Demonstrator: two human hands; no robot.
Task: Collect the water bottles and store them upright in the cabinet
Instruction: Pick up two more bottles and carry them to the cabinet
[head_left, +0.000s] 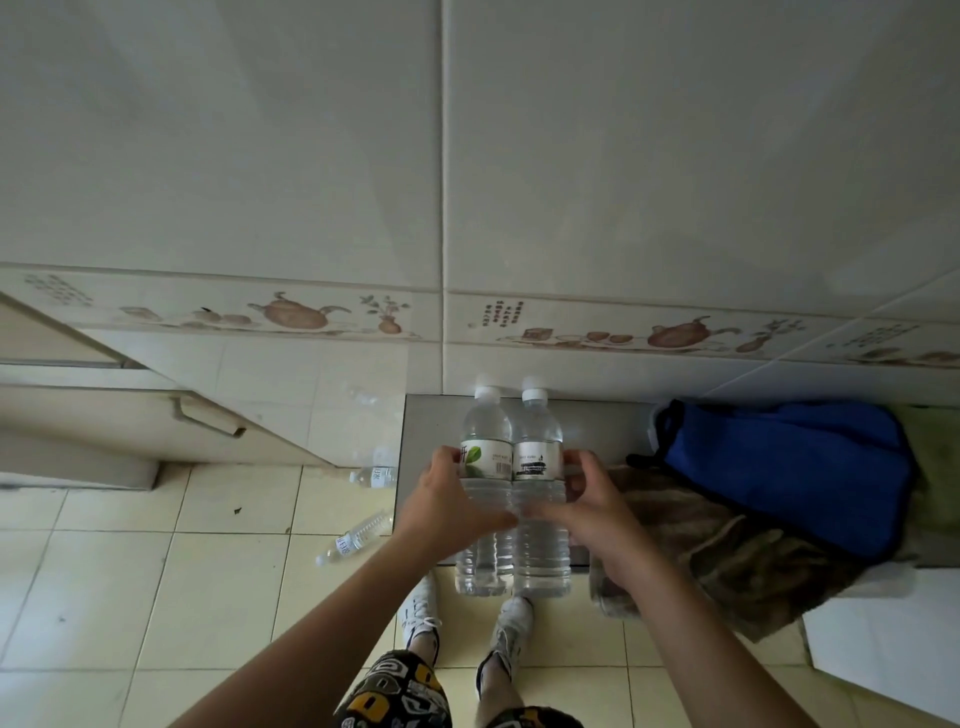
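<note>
Bottles, two, clear plastic with white caps, full of water, upright and touching side by side at the front edge of a grey counter (602, 421). Left bottle (485, 457) has a leaf label; left hand (447, 506) wraps its side. Right bottle (540, 457) has a black-marked label; right hand (587, 512) curls around it. Two more bottles (358, 538) (375, 475) lie on the floor tiles (156, 597) to the left. Blue bag (789, 467) rests on the counter, well right.

pale wall tiles (675, 156) with a teapot border (291, 312) above cream floor tiles (130, 587).
</note>
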